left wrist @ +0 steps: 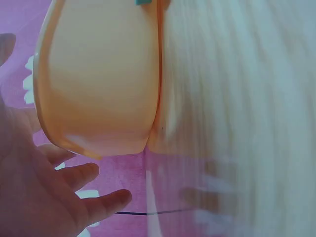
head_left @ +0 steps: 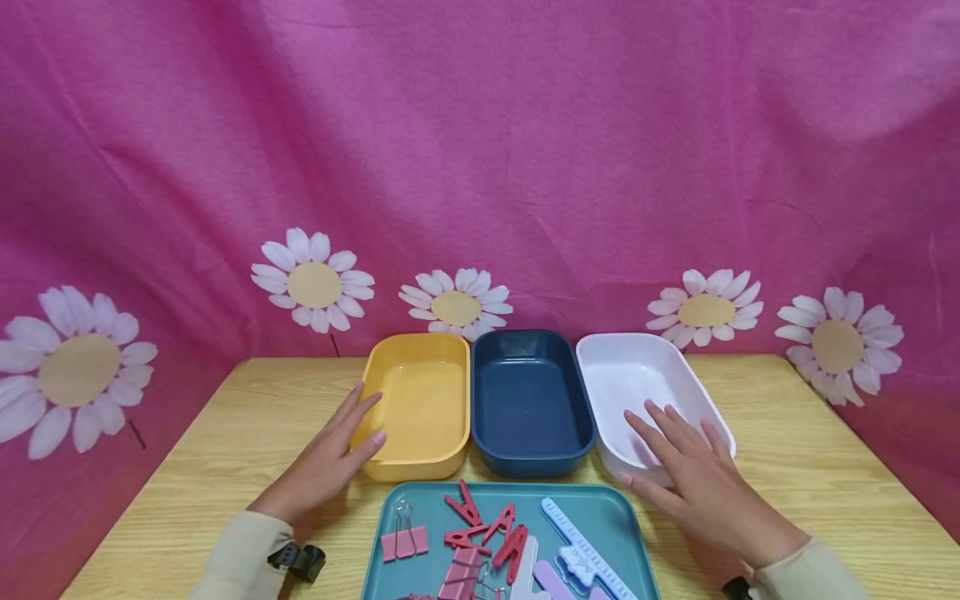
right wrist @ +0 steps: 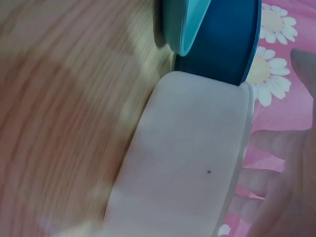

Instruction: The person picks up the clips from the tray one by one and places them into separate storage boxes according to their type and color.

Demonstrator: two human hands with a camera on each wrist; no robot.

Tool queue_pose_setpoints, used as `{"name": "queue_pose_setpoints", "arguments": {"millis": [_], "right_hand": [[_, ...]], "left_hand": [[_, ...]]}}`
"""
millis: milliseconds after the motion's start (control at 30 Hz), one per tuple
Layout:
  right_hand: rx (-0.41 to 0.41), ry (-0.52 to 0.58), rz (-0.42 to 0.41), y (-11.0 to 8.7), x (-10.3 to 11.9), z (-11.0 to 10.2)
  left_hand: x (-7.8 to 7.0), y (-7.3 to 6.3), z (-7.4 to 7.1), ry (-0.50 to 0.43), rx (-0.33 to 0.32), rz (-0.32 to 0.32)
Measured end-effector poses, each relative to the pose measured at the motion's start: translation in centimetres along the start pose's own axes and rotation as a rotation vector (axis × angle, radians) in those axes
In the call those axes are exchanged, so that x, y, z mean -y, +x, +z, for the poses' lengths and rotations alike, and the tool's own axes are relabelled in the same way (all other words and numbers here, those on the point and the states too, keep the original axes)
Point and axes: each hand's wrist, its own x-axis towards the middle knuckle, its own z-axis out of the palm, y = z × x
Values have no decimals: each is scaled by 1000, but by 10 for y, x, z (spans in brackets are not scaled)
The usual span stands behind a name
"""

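Note:
Three bins stand side by side: a yellow one (head_left: 420, 400), a dark blue one (head_left: 528, 400) and a white one (head_left: 622, 367). My left hand (head_left: 326, 458) is at the yellow bin's left side, fingers spread and fairly straight near its rim. Over the near right part of the white bin is my right hand (head_left: 693, 479), its fingers extended. Neither hand holds anything. In the left wrist view the yellow bin's outer wall (left wrist: 98, 89) shows beside the fingers; in the right wrist view the white bin's wall (right wrist: 182, 148) does.
A teal tray (head_left: 420, 493) in front of the bins carries pink binder clips (head_left: 405, 543), several red clothespins (head_left: 512, 552), and blue (head_left: 581, 546) and purple bag clips (head_left: 551, 581). A pink flowered cloth (head_left: 525, 167) hangs behind the wooden table (head_left: 810, 467).

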Motion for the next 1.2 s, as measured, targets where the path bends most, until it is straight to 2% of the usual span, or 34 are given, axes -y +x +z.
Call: {"name": "queue_pose_setpoints", "arguments": {"millis": [133, 333, 500, 633, 767, 1033, 1200], "right_hand": [[-5, -9, -15, -1, 5, -1], [-39, -16, -55, -3, 11, -2], [-80, -9, -96, -5, 17, -3], [-83, -2, -124, -6, 22, -3], [-50, 30, -135, -9, 28, -4], [62, 88, -155, -11, 42, -3], [191, 130, -94, -14, 45, -3]], "left_hand": [[5, -1, 0, -9, -12, -2], [10, -1, 0, -81, -20, 10], [14, -1, 4, -202, -28, 12], [18, -1, 7, -320, -33, -12], [24, -1, 10, -401, -37, -41], [33, -3, 14, -499, -38, -72], [34, -3, 17, -533, -29, -68]]}}
